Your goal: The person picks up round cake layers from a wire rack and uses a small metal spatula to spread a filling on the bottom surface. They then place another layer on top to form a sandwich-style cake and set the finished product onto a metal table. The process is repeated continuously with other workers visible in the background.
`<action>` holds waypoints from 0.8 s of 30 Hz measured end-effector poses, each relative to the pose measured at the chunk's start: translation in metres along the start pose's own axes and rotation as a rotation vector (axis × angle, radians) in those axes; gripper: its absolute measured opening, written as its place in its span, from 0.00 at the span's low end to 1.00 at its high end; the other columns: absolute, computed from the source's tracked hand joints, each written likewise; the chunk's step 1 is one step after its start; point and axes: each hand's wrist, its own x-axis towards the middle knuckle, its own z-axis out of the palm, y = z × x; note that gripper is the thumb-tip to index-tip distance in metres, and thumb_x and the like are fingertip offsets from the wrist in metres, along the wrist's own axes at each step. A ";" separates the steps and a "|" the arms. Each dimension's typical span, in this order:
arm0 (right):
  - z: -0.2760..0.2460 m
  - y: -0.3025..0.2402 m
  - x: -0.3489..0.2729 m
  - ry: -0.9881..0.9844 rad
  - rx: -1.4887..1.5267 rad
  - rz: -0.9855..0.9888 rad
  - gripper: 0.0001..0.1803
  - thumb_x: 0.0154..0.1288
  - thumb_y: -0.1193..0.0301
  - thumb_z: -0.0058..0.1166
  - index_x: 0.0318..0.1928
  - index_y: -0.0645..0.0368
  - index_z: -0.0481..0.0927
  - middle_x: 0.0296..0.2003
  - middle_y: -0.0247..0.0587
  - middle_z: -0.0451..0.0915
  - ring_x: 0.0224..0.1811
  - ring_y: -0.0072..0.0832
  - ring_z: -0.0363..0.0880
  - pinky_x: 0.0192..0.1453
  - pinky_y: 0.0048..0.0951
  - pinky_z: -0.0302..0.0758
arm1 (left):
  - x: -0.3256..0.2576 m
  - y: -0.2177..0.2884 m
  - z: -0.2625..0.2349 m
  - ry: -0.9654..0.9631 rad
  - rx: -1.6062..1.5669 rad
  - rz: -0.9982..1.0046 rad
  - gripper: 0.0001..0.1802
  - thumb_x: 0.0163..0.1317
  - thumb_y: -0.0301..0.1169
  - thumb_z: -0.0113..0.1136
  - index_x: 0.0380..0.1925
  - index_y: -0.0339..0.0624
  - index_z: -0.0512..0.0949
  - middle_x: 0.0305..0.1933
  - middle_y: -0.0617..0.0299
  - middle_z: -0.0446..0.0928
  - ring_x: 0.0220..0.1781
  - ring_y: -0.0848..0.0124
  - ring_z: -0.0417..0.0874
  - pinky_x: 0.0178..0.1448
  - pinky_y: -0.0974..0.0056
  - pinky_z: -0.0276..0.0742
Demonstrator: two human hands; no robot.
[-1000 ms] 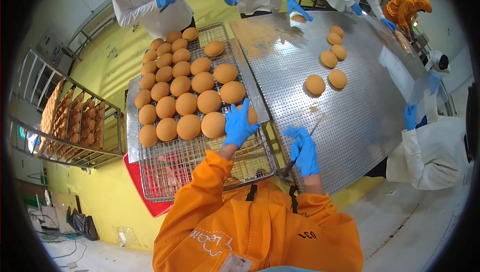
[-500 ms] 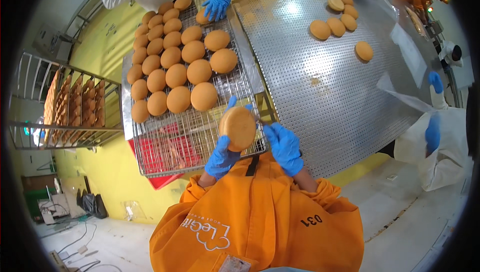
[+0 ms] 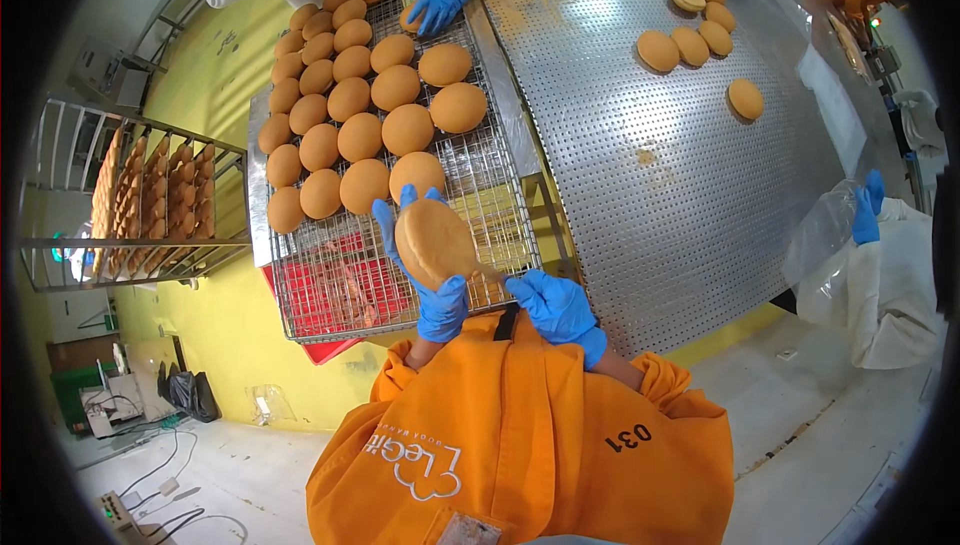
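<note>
Left hand [image 3: 432, 285] in blue glove cradles golden bun [image 3: 434, 243] above wire cooling rack [image 3: 340, 290], fingers clamped round it. Right hand [image 3: 556, 307] closed on thin tool – possibly knife – tip at bun's edge. More buns [image 3: 362, 115] fill rack.

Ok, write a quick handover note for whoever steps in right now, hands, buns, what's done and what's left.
Left hand: blue glove, holds one bun lifted over the near end of the wire cooling rack.
Right hand: blue glove, at the bun's side holding a thin tool whose tip touches the bun; what kind of tool is too small to tell.
Buns: about twenty whole ones remain in rows on the far part of the rack; six lie on the perforated steel table.
Done: near end of the rack is bare.
Left: the held bun and the rows behind it.
A co-worker's gloved hand rests on the rack's far end.
</note>
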 end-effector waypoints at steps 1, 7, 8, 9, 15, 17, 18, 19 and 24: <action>0.003 0.012 -0.002 0.027 -0.065 0.028 0.16 0.69 0.54 0.51 0.30 0.51 0.77 0.19 0.47 0.76 0.21 0.48 0.77 0.23 0.46 0.71 | 0.001 -0.004 -0.003 0.001 -0.001 0.009 0.70 0.41 0.57 0.75 0.75 0.50 0.37 0.75 0.49 0.51 0.74 0.51 0.58 0.76 0.50 0.56; -0.008 0.005 0.003 -0.003 -0.178 0.073 0.18 0.68 0.55 0.54 0.28 0.56 0.77 0.20 0.46 0.77 0.23 0.46 0.77 0.25 0.40 0.71 | 0.013 0.028 0.034 -0.022 -0.012 0.145 0.70 0.41 0.57 0.75 0.75 0.50 0.37 0.75 0.48 0.51 0.74 0.51 0.59 0.75 0.50 0.56; -0.009 0.008 0.007 0.007 -0.217 0.117 0.19 0.68 0.55 0.53 0.27 0.56 0.77 0.20 0.46 0.76 0.22 0.45 0.77 0.25 0.40 0.71 | 0.014 0.031 0.038 -0.030 -0.015 0.161 0.70 0.41 0.57 0.75 0.75 0.50 0.37 0.75 0.47 0.51 0.74 0.51 0.59 0.75 0.50 0.57; -0.011 0.007 0.004 0.004 -0.212 0.057 0.19 0.68 0.55 0.53 0.27 0.56 0.77 0.20 0.46 0.76 0.22 0.46 0.77 0.25 0.40 0.71 | 0.015 0.034 0.041 -0.041 -0.018 0.175 0.70 0.41 0.57 0.75 0.75 0.50 0.37 0.75 0.47 0.51 0.73 0.51 0.60 0.75 0.50 0.57; -0.010 0.006 0.001 0.108 -0.258 -0.098 0.20 0.68 0.54 0.54 0.24 0.53 0.74 0.16 0.43 0.72 0.17 0.43 0.74 0.20 0.41 0.69 | 0.017 0.056 0.059 -0.149 -0.081 0.164 0.70 0.41 0.57 0.75 0.75 0.49 0.37 0.75 0.46 0.51 0.73 0.51 0.61 0.75 0.50 0.57; -0.010 0.003 0.004 0.141 -0.192 -0.055 0.19 0.68 0.55 0.53 0.24 0.53 0.74 0.16 0.44 0.72 0.18 0.43 0.74 0.21 0.42 0.69 | 0.013 0.059 0.060 -0.229 -0.145 0.022 0.70 0.41 0.56 0.76 0.75 0.49 0.38 0.75 0.45 0.51 0.72 0.52 0.62 0.74 0.50 0.59; -0.010 0.000 0.005 0.139 -0.213 -0.139 0.20 0.68 0.55 0.53 0.24 0.54 0.74 0.16 0.45 0.72 0.18 0.43 0.74 0.22 0.41 0.69 | 0.013 0.059 0.059 -0.295 -0.179 -0.073 0.70 0.41 0.56 0.77 0.75 0.48 0.39 0.75 0.45 0.51 0.72 0.52 0.62 0.74 0.50 0.59; -0.011 -0.005 0.006 0.137 -0.235 -0.223 0.20 0.68 0.55 0.53 0.24 0.55 0.74 0.17 0.46 0.72 0.19 0.44 0.74 0.23 0.41 0.69 | 0.011 0.056 0.056 -0.375 -0.208 -0.146 0.70 0.40 0.54 0.77 0.75 0.48 0.39 0.75 0.46 0.50 0.72 0.52 0.62 0.73 0.51 0.60; -0.014 -0.004 0.030 0.189 -0.002 -0.015 0.21 0.69 0.54 0.51 0.26 0.58 0.74 0.19 0.49 0.72 0.21 0.46 0.72 0.26 0.42 0.69 | 0.008 0.040 0.034 -0.679 0.022 0.021 0.68 0.44 0.42 0.78 0.75 0.49 0.36 0.76 0.47 0.50 0.72 0.54 0.63 0.69 0.53 0.68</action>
